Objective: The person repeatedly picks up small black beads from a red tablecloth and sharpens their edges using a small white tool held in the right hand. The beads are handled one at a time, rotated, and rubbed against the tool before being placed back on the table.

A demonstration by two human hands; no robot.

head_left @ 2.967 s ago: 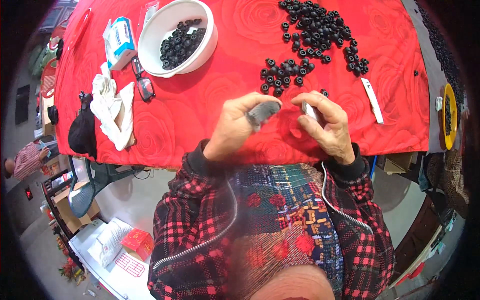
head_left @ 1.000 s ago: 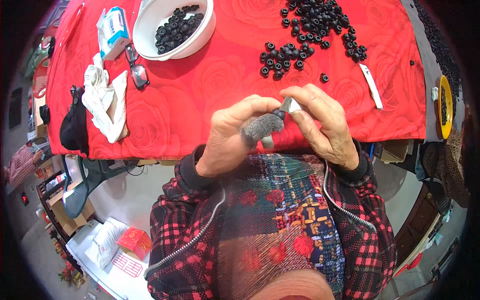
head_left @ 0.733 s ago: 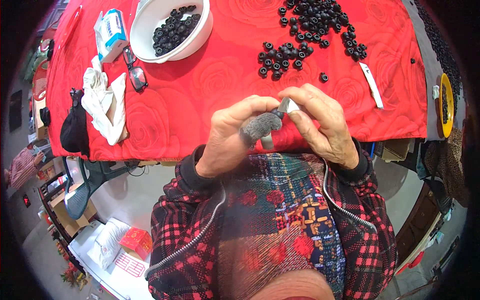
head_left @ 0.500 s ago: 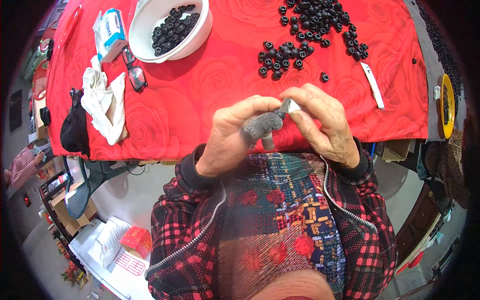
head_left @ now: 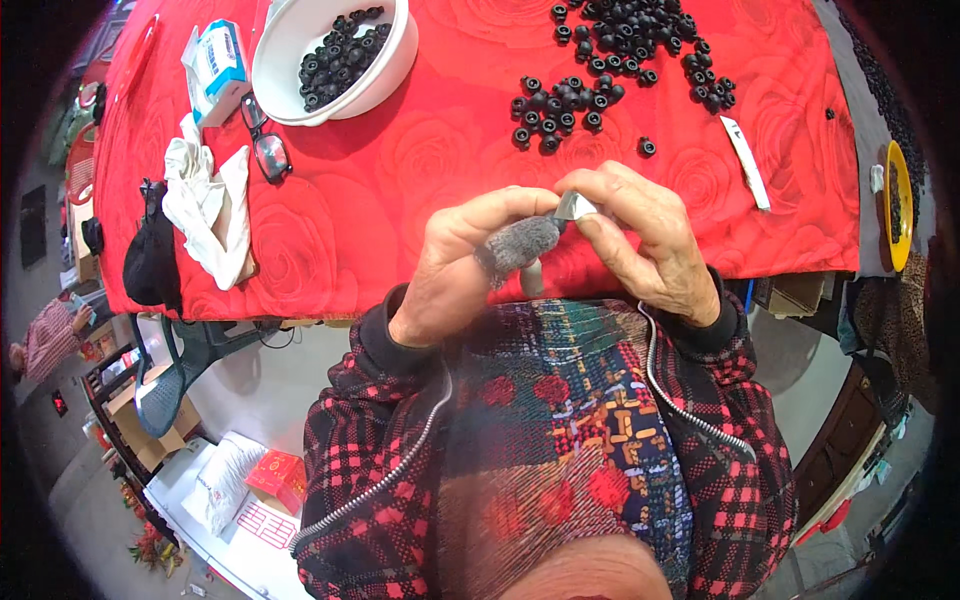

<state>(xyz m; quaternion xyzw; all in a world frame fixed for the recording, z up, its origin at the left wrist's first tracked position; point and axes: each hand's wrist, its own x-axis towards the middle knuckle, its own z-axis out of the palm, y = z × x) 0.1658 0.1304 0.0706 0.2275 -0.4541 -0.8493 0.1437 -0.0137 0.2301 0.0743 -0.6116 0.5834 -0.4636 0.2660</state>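
My left hand (head_left: 450,255) is closed at chest height, near the table's front edge. A fuzzy grey cover (head_left: 524,244) lies along its fingers, and a pale rounded tip sticks out below it. Its thumb and fingers pinch a small dark piece, mostly hidden, that looks like the black parts on the table. My right hand (head_left: 645,235) pinches a small shiny metal blade (head_left: 573,206) between thumb and forefinger. The blade's edge touches the dark piece, so both hands meet there.
Many small black round parts (head_left: 635,35) lie in piles at the back right; others fill a white bowl (head_left: 385,85). Glasses (head_left: 270,155), a tissue pack (head_left: 215,70), white cloth (head_left: 205,195) and a black pouch (head_left: 148,250) lie left. A white strip (head_left: 745,165) rests right, on the red tablecloth (head_left: 430,150).
Both hands have barely moved. The grey-covered fingers have shifted slightly left, and the metal blade has tilted a little against the dark piece.
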